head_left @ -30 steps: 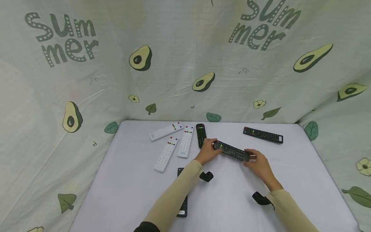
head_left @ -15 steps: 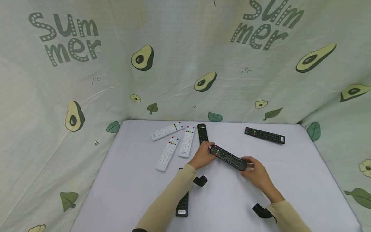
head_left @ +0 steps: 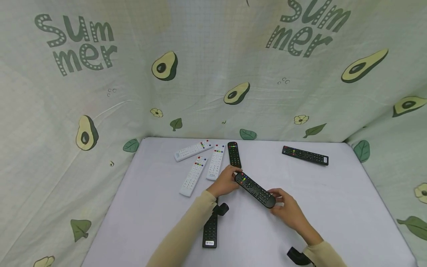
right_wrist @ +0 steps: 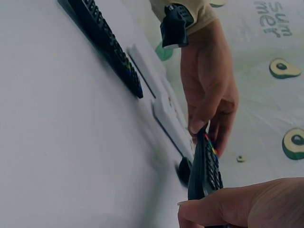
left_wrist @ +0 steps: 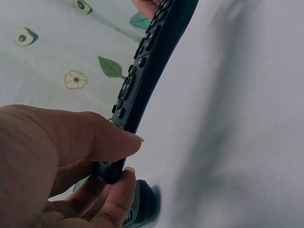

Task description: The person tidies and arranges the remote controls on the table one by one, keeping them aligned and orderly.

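Note:
Between both hands a black remote control (head_left: 255,190) hangs over the white table, its buttons facing up. My left hand (head_left: 226,181) pinches the end with the coloured buttons, while my right hand (head_left: 286,208) grips the opposite end, nearer the table's front. In the left wrist view the left thumb (left_wrist: 109,140) lies along one side of the remote, with fingertips curled at its end. The right wrist view shows the right hand (right_wrist: 242,204) with its thumb across the remote (right_wrist: 206,166). A shadow falls on the tabletop below it.
Three white remotes, one of them upright-lying (head_left: 215,162), lie at the back left. Beside them is a black remote (head_left: 234,154), just behind the left hand. Another black remote (head_left: 305,155) rests at the back right, and one more (head_left: 210,231) lies near the front, partly under the left wrist camera.
Both hands have drawn the black remote toward the front and slightly left. It has turned a little, with its right end swinging closer to the person.

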A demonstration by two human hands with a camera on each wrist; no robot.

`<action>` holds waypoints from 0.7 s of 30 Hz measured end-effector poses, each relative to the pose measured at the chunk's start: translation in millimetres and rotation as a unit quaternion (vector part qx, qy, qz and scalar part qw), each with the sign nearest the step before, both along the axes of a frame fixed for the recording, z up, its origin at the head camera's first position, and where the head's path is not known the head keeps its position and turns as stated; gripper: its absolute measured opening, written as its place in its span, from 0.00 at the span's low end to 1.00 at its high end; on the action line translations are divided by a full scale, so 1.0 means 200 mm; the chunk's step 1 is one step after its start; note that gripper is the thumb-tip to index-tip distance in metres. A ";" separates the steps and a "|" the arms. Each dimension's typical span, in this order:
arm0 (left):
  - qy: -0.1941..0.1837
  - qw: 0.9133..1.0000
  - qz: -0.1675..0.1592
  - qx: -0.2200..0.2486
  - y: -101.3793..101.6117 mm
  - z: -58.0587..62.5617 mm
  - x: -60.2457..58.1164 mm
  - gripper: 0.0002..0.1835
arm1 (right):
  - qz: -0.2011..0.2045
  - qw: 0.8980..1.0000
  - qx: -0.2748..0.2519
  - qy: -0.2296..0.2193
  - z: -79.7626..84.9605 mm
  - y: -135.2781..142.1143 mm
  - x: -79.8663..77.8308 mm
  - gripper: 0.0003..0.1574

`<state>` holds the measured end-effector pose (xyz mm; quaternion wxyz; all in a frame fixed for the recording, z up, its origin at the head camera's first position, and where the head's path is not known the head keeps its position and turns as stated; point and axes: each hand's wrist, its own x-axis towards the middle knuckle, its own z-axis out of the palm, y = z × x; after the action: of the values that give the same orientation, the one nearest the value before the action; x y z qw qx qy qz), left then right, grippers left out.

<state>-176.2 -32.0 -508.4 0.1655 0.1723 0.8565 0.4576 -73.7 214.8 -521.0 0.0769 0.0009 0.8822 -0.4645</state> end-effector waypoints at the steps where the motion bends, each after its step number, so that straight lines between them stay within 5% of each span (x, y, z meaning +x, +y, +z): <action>1: -0.001 1.000 -0.004 -0.005 -0.01 0.00 0.00 0.33 | 0.001 1.000 -0.002 -0.001 0.00 -0.01 0.01 0.40; 21: 0.002 0.993 -0.114 -0.043 -0.18 0.04 0.00 0.31 | 0.017 0.996 -0.074 -0.047 -0.03 -0.21 0.14 0.45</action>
<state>-176.8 -67.9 -500.6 0.2226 0.2626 0.8503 0.3982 -46.1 173.1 -526.7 0.1266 0.0019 0.8406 -0.5267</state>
